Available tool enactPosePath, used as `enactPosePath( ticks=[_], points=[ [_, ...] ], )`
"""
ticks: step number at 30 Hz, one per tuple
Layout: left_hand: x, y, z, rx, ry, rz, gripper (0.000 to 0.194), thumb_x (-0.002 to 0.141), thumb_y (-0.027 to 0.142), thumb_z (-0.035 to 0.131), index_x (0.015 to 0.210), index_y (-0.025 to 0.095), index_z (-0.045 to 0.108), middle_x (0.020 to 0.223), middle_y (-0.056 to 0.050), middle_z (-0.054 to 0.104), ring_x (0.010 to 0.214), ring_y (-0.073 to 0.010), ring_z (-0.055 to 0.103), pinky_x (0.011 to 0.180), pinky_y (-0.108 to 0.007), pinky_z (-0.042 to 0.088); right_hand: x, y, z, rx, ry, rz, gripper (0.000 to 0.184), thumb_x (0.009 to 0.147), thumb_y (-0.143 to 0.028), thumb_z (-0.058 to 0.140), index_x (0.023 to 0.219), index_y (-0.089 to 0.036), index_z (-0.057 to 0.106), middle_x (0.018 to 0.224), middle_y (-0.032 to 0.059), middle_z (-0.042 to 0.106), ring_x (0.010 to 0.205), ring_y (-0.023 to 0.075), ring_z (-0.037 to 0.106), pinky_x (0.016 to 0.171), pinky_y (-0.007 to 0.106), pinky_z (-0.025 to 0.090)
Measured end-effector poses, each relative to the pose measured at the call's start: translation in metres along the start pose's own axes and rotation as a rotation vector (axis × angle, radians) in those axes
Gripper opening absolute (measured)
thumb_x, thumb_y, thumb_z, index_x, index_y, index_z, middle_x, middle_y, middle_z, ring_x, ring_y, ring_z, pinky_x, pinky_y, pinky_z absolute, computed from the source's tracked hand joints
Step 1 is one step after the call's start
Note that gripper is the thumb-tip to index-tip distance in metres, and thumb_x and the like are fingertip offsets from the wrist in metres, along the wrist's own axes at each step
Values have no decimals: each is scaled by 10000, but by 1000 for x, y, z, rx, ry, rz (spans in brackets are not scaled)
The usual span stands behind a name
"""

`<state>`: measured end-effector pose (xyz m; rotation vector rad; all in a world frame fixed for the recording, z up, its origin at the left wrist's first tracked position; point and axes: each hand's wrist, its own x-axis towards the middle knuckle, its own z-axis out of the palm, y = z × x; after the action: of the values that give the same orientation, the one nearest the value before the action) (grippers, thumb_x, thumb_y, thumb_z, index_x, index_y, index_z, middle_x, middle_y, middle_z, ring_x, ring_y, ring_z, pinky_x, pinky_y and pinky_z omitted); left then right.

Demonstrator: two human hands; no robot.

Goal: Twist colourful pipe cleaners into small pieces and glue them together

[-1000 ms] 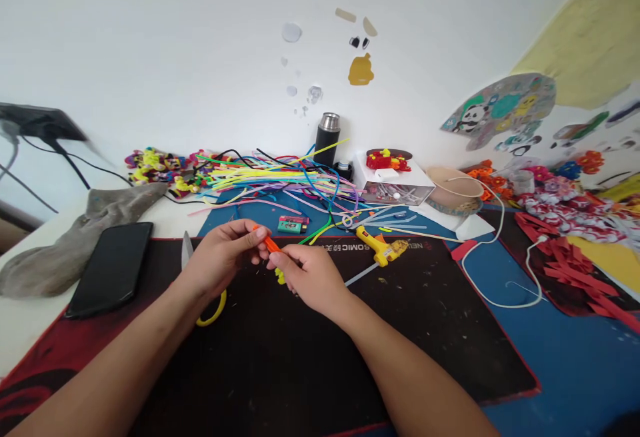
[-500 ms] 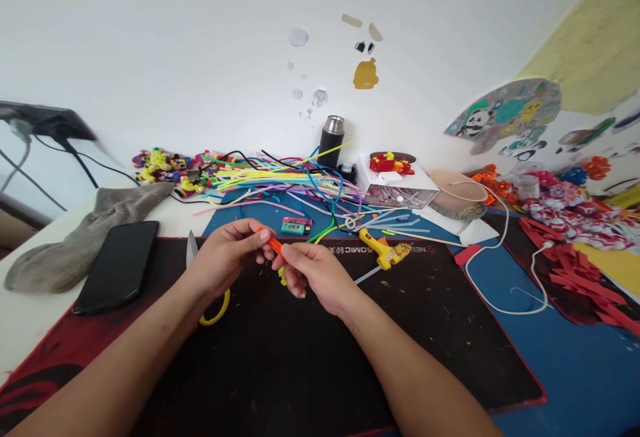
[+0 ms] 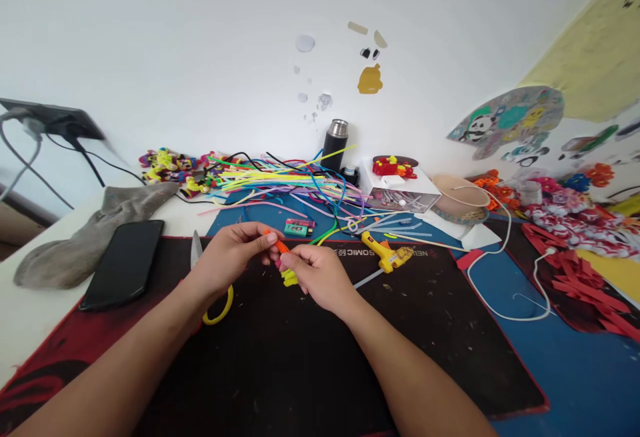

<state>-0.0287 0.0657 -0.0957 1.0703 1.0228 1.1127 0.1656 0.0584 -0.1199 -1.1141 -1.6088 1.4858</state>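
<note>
Between both hands is a short, thick orange pipe cleaner piece (image 3: 283,246). My left hand (image 3: 240,254) pinches its far left end with thumb and fingers. Close beside it, my right hand (image 3: 317,274) pinches the other end, the fingertips partly hidden. A fuzzy yellow piece (image 3: 289,278) with a bit of magenta shows just below the right fingers; I cannot tell whether it is held or lies on the mat. Scissors (image 3: 220,310) with a yellow handle lie partly covered by my left wrist.
A black mat (image 3: 280,370) covers the table's front. Behind it lie loose pipe cleaners (image 3: 280,177), a lighter (image 3: 296,228) and a yellow glue gun (image 3: 387,254). A phone (image 3: 125,264) and grey cloth (image 3: 60,250) are left; a black flask (image 3: 335,144), white box (image 3: 400,187) and red strips (image 3: 580,277) stand or lie farther back and right.
The view has shifted slightly, so everything sits a little lower and to the right. My right fingers have curled in more, and more of the fuzzy yellow piece shows below them.
</note>
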Motion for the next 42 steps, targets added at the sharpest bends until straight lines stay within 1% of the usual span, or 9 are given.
enactPosePath(
  ticks=[5, 8, 13, 21, 24, 27, 31, 37, 42],
  points=[
    [1, 0, 2, -84, 28, -46, 461, 579, 507, 1005, 785, 144, 811, 659, -67, 738, 589, -153, 653, 537, -219, 505, -2, 0, -1, -137, 46, -63, 368, 999, -507, 619, 881, -187, 758, 500, -56, 514, 446, 112, 484, 504, 251, 364],
    [0, 0, 4, -149, 37, -76, 464, 570, 504, 1005, 779, 143, 802, 630, -54, 710, 562, -147, 628, 516, -220, 481, -2, -1, -1, -85, 31, -55, 420, 1017, -549, 582, 893, -179, 736, 498, -57, 518, 441, 111, 490, 513, 251, 390],
    [-1, 1, 2, -46, 23, -3, 402, 673, 492, 964, 740, 144, 773, 620, -47, 693, 556, -133, 604, 536, -221, 481, -1, -5, 0, -2, -18, -31, 465, 1038, -571, 521, 887, -173, 707, 501, -54, 526, 435, 103, 474, 508, 246, 383],
    [2, -6, 2, -289, 55, -76, 409, 599, 414, 1017, 775, 124, 789, 607, -44, 687, 553, -124, 614, 505, -188, 456, 1, 1, 0, 104, -26, -36, 441, 1012, -555, 576, 860, -163, 712, 452, -77, 460, 408, 97, 423, 489, 244, 367],
    [1, -7, 3, -297, 36, -57, 382, 627, 400, 1011, 776, 124, 793, 607, -45, 689, 553, -121, 620, 502, -181, 459, 0, 2, 1, 129, -25, -29, 455, 994, -581, 595, 839, -168, 705, 448, -82, 446, 400, 95, 408, 470, 244, 353],
    [-2, -5, 3, -300, 4, -31, 355, 673, 386, 995, 843, 128, 819, 645, -49, 706, 583, -119, 633, 524, -175, 476, 0, 0, 2, 199, -42, -15, 468, 968, -608, 617, 795, -178, 680, 432, -90, 418, 384, 92, 381, 453, 245, 330],
    [-4, -3, 4, -347, -48, -87, 428, 627, 365, 1022, 938, 135, 838, 678, -43, 708, 596, -112, 621, 554, -182, 503, 0, -3, 3, 272, -43, 2, 470, 947, -624, 636, 772, -188, 662, 417, -97, 389, 379, 88, 363, 452, 247, 299],
    [-3, -6, 3, -309, -101, -107, 369, 652, 360, 1007, 890, 135, 839, 674, -50, 701, 602, -128, 626, 556, -202, 495, -1, -5, 3, 324, -56, 6, 444, 940, -595, 654, 764, -188, 662, 412, -95, 386, 379, 87, 339, 445, 250, 290],
    [-2, -10, 3, -243, -97, -93, 340, 674, 386, 988, 838, 140, 820, 658, -54, 703, 593, -139, 624, 543, -214, 466, -2, -5, 3, 311, -64, 12, 455, 948, -600, 644, 749, -192, 650, 426, -89, 406, 385, 88, 355, 453, 252, 312]
  ],
)
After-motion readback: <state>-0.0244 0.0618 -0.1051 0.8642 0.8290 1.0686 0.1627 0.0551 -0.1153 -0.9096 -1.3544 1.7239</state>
